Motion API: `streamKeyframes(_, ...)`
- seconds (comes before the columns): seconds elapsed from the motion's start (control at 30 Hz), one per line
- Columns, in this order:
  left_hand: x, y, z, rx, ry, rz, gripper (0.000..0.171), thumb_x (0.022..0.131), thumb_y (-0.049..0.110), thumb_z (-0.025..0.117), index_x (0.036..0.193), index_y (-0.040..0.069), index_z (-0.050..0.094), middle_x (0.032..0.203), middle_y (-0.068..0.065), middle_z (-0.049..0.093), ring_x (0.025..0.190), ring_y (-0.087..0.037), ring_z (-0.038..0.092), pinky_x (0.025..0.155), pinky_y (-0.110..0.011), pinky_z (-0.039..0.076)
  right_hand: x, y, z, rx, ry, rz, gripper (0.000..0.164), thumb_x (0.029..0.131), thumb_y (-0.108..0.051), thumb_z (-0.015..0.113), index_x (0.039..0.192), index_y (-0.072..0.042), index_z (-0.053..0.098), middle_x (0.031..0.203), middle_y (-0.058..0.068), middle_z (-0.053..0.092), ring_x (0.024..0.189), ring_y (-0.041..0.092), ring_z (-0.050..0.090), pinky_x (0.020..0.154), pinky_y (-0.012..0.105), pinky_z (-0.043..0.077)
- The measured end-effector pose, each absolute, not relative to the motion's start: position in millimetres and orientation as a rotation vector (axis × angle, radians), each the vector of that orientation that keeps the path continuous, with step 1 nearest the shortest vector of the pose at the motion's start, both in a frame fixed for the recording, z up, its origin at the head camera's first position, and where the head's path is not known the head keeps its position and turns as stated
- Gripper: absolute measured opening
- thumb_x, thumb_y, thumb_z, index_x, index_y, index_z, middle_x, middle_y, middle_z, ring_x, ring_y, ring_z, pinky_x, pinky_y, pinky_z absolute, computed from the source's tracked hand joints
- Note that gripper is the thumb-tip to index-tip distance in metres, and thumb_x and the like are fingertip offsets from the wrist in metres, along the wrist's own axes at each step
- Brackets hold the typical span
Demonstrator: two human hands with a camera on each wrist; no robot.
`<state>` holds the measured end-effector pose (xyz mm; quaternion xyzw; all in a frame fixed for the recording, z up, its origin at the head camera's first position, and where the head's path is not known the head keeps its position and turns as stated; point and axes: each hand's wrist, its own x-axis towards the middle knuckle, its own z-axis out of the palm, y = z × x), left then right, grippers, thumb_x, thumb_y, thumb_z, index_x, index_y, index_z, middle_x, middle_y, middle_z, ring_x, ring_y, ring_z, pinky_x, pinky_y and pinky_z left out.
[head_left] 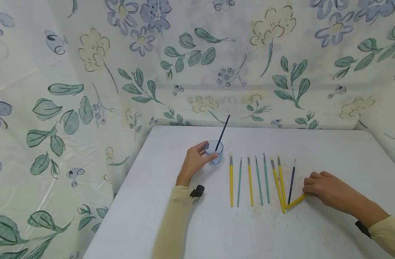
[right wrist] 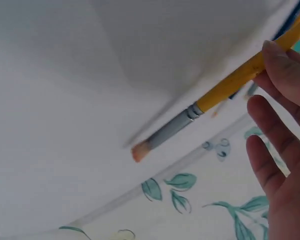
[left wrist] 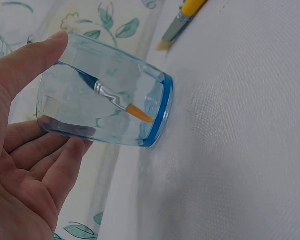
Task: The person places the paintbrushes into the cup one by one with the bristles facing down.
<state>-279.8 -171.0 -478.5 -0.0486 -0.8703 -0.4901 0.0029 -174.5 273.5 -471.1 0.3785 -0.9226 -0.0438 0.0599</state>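
Glass (left wrist: 110, 75) and yellow brush (right wrist: 232, 87), both held
Farther left, the left hand (head_left: 194, 160) grips the glass; nearer right, the right hand (head_left: 328, 189) pinches the brush's handle.

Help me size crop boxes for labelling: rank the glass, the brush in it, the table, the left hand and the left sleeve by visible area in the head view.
Largest to smallest:
1. Table
2. Left sleeve
3. Left hand
4. Glass
5. Brush

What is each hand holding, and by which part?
Left hand: cup, by its sides near the rim. Right hand: yellow brush, pinched by its handle.
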Motion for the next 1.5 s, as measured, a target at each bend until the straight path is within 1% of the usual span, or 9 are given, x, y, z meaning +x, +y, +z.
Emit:
streamKeyframes(0.17, -278.5, -171.0, -474.6, -0.148, -2.726, -1.533, 0.081, 0.085, 0.036, 0.085, 0.153, 0.009, 0.05, 0.154, -0.014, 0.056, 0.143, -0.03, 0.056, 0.119, -0.042, 0.049, -176.9, 270.1, -454.8, 1.16, -2.811, -0.001, 0.021, 0.078, -0.017, 0.088, 0.091, -0.028, 0.077, 0.086, -0.022, 0.065, 0.081, 0.003, 0.053, 0.068, 0.026, 0.053)
streamKeyframes(0.23, -278.6, -171.1, -474.3, -0.136, -2.733, -1.534, 0.081, 0.085, 0.037, 0.085, 0.153, 0.009, 0.05, 0.154, -0.013, 0.056, 0.143, -0.03, 0.056, 0.119, -0.042, 0.049, -178.4, 268.6, -448.5, 1.151, -2.854, 0.105, 0.022, 0.078, -0.015, 0.088, 0.092, -0.028, 0.078, 0.086, -0.023, 0.064, 0.08, -0.001, 0.053, 0.067, 0.023, 0.053)
streamKeyframes(0.43, -280.0, -171.7, -477.4, -0.107, -2.75, -1.539, 0.082, 0.084, 0.039, 0.086, 0.153, 0.011, 0.051, 0.154, -0.012, 0.056, 0.142, -0.03, 0.056, 0.119, -0.042, 0.049, -181.5, 267.5, -433.5, 1.028, -3.036, 0.456, 0.023, 0.083, -0.013, 0.084, 0.101, -0.026, 0.077, 0.094, -0.022, 0.067, 0.084, -0.006, 0.056, 0.073, 0.023, 0.061)
streamKeyframes(0.63, -281.3, -172.6, -478.1, -0.126, -2.741, -1.527, 0.081, 0.084, 0.038, 0.086, 0.152, 0.011, 0.051, 0.154, -0.012, 0.057, 0.142, -0.03, 0.056, 0.119, -0.042, 0.049, -187.7, 270.9, -423.3, 0.974, -3.054, 0.818, 0.02, 0.091, -0.016, 0.079, 0.11, -0.016, 0.075, 0.099, -0.012, 0.071, 0.086, -0.006, 0.057, 0.073, 0.019, 0.058)
streamKeyframes(0.8, -281.4, -173.4, -479.6, -0.151, -2.737, -1.524, 0.081, 0.085, 0.038, 0.085, 0.152, 0.01, 0.051, 0.154, -0.013, 0.056, 0.142, -0.03, 0.056, 0.118, -0.042, 0.05, -191.1, 268.3, -421.0, 0.918, -2.972, 0.98, 0.021, 0.092, -0.015, 0.078, 0.111, -0.01, 0.075, 0.1, -0.004, 0.075, 0.085, -0.003, 0.061, 0.076, 0.018, 0.059)
streamKeyframes(0.9, -281.4, -173.8, -480.5, -0.151, -2.737, -1.529, 0.081, 0.085, 0.038, 0.085, 0.152, 0.01, 0.051, 0.153, -0.013, 0.057, 0.142, -0.029, 0.057, 0.118, -0.041, 0.05, -192.8, 262.8, -419.2, 0.881, -2.9, 1.08, 0.02, 0.092, -0.013, 0.077, 0.111, -0.008, 0.076, 0.099, -0.004, 0.076, 0.083, 0.001, 0.064, 0.076, 0.017, 0.06)
streamKeyframes(1.1, -280.8, -173.7, -481.4, -0.154, -2.74, -1.519, 0.081, 0.085, 0.039, 0.085, 0.152, 0.01, 0.051, 0.153, -0.013, 0.057, 0.142, -0.029, 0.057, 0.118, -0.04, 0.05, -197.9, 249.8, -413.6, 0.847, -2.771, 1.236, 0.016, 0.093, -0.007, 0.075, 0.109, -0.009, 0.077, 0.1, -0.006, 0.076, 0.082, 0.007, 0.069, 0.075, 0.016, 0.062)
streamKeyframes(1.33, -280.1, -173.4, -481.4, -0.141, -2.755, -1.504, 0.081, 0.085, 0.04, 0.085, 0.153, 0.011, 0.051, 0.153, -0.013, 0.057, 0.141, -0.029, 0.057, 0.119, -0.042, 0.05, -205.2, 236.6, -407.3, 0.777, -2.701, 1.335, 0.017, 0.096, -0.007, 0.072, 0.112, -0.004, 0.075, 0.1, -0.005, 0.077, 0.085, 0.005, 0.072, 0.081, 0.013, 0.062)
streamKeyframes(1.5, -279.7, -173.5, -481.6, -0.148, -2.748, -1.506, 0.081, 0.085, 0.04, 0.085, 0.153, 0.011, 0.051, 0.153, -0.013, 0.057, 0.141, -0.029, 0.057, 0.119, -0.042, 0.05, -212.5, 227.2, -407.4, 0.707, -2.626, 1.39, 0.019, 0.096, -0.008, 0.072, 0.113, 0.0, 0.074, 0.098, -0.013, 0.076, 0.085, 0.001, 0.071, 0.08, 0.01, 0.06)
